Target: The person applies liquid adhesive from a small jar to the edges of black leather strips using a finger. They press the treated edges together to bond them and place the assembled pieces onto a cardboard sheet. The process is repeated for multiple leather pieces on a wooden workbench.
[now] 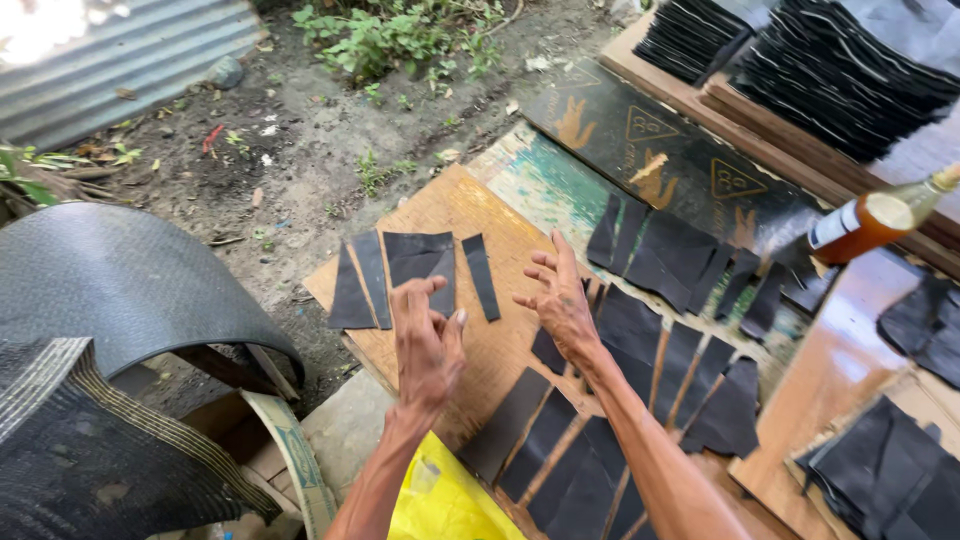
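Observation:
My left hand (425, 340) hovers over a wooden board (500, 350), fingers curled loosely apart, holding nothing. Just beyond it lie several flat black rubber pieces (420, 258) and a narrow black strip (481, 276). My right hand (558, 300) is spread open above the board, fingers splayed, empty, at the edge of a spread of cut black rubber pieces (660, 350). More black pieces (545, 440) lie in a row near my right forearm.
A curved tyre section (110, 290) sits at left. Stacks of black cut pieces (850, 70) stand on planks at top right. A bottle of amber liquid (870, 220) lies at right. A yellow bag (440, 495) sits below my arms. Bare dirt ground lies beyond.

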